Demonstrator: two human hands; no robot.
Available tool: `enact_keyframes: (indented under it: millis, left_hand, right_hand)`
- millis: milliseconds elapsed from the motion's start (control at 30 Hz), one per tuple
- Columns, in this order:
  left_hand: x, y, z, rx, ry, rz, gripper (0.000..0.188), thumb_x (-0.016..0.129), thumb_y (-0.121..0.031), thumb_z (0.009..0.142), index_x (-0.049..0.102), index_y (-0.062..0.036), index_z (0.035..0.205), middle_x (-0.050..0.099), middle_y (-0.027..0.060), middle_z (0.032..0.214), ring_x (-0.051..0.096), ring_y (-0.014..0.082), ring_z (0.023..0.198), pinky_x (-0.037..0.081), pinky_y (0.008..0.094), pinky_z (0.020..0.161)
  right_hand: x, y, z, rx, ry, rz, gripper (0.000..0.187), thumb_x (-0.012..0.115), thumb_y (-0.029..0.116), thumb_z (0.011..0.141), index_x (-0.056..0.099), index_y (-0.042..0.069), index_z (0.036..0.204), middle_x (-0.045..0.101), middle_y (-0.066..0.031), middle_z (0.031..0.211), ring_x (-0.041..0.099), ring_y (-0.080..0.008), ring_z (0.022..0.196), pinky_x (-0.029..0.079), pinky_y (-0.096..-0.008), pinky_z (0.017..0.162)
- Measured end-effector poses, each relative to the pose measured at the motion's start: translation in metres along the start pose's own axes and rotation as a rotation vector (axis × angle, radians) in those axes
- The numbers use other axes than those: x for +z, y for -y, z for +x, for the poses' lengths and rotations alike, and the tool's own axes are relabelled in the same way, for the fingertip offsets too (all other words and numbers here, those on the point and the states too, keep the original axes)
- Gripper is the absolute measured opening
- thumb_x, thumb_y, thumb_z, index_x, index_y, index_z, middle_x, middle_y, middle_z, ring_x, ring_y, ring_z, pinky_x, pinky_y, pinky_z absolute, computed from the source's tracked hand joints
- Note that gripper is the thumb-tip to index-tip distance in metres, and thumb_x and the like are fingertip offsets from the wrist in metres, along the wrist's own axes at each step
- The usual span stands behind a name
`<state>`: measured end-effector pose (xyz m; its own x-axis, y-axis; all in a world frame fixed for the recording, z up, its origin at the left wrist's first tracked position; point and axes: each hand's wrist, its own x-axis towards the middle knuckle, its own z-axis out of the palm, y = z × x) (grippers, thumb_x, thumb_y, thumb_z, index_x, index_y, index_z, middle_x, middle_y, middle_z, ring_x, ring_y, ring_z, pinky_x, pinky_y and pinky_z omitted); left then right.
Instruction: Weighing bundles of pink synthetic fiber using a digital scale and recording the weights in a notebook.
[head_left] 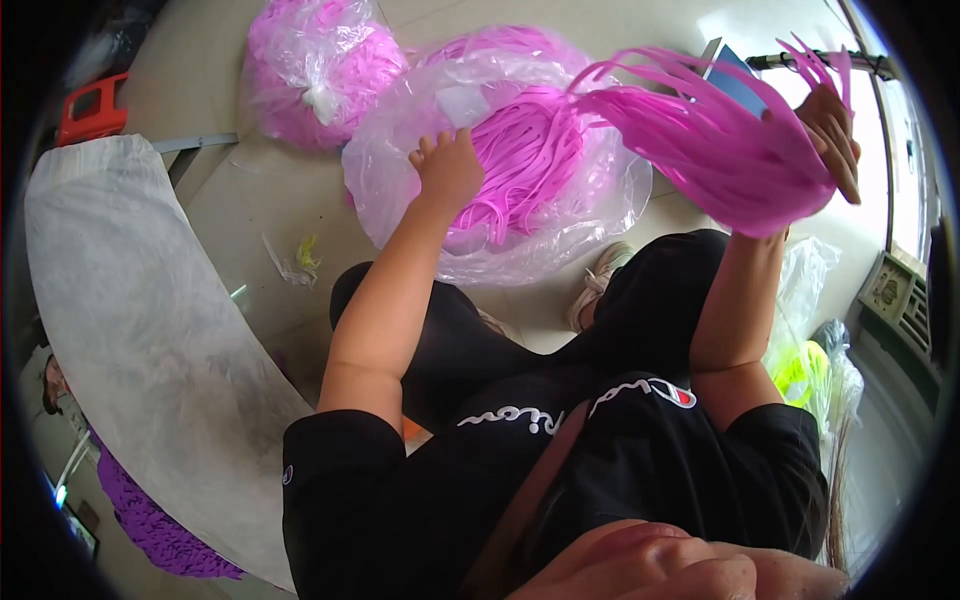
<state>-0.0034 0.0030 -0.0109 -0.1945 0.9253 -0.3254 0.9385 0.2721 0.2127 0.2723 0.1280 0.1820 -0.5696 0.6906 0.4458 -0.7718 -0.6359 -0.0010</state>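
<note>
The right hand [832, 140] clutches pink strips [710, 145] at right, seemingly to part them from the bagged pile [525, 155]; the half-curled left hand [450, 165] has an unclear hold

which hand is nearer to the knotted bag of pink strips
Left. The left hand is over the open bag, right of the knotted bag; the right hand is much farther right, holding strips.

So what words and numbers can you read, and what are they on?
White curly letters on the black shirt: big enough to see, but I won't copy them out.
Small round mark on the sleeve: too small to read.
Pink strips and clear bag: no words I can make out.
</note>
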Motion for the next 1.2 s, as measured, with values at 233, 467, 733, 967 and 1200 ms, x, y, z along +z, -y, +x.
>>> enact_keyframes:
  millis: [233,467,733,967,1200]
  left_hand:
    - [0.083,-0.033,0.036,0.291,0.298,-0.392,0.03,0.058,-0.012,0.078,0.053,-0.0033,0.106,0.059,0.019,0.103,0.06,0.0381,0.089,0.049,0.0431,0.073]
    - [0.145,-0.097,0.041,0.072,-0.164,-0.253,0.052,0.073,-0.032,0.07,0.049,-0.0027,0.104,0.053,0.0156,0.101,0.056,0.0326,0.091,0.045,0.0417,0.077]
    - [0.166,-0.107,0.067,0.264,-0.284,-0.019,0.034,0.074,-0.022,0.068,0.056,-0.0087,0.093,0.051,0.0071,0.097,0.048,0.0259,0.098,0.038,0.0411,0.082]
    - [0.13,-0.098,0.074,0.114,-0.135,-0.689,0.015,0.064,-0.013,0.081,0.054,-0.0073,0.092,0.06,0.0073,0.075,0.061,0.028,0.074,0.047,0.041,0.064]
    - [-0.036,-0.054,0.063,-0.112,0.761,-1.616,0.044,0.047,-0.001,0.089,0.021,-0.0073,0.124,0.056,0.0259,0.102,0.063,0.0294,0.084,0.055,0.0393,0.075]
  right_hand:
    - [0.017,0.008,-0.003,-0.126,0.011,0.189,0.013,0.049,0.003,0.085,0.042,0.007,0.074,0.05,-0.0022,0.046,0.049,-0.0115,0.038,0.05,-0.0238,0.045]
    - [0.066,0.025,-0.022,-0.075,0.11,0.274,0.007,0.045,-0.004,0.081,0.041,0.0,0.076,0.048,-0.0121,0.045,0.044,-0.0189,0.033,0.044,-0.0326,0.036]
    - [0.081,0.031,-0.043,-0.116,-0.073,0.104,0.008,0.049,-0.002,0.078,0.042,0.002,0.077,0.05,-0.0116,0.045,0.045,-0.0184,0.032,0.046,-0.0348,0.037]
    - [0.063,0.033,-0.041,-0.092,-0.095,0.111,0.011,0.051,-0.004,0.077,0.042,0.003,0.075,0.05,-0.0094,0.045,0.046,-0.0178,0.033,0.05,-0.0345,0.04]
    - [0.041,0.029,-0.026,-0.099,-0.099,0.101,0.014,0.049,-0.001,0.084,0.041,0.005,0.075,0.048,-0.0036,0.047,0.047,-0.0136,0.037,0.052,-0.028,0.043]
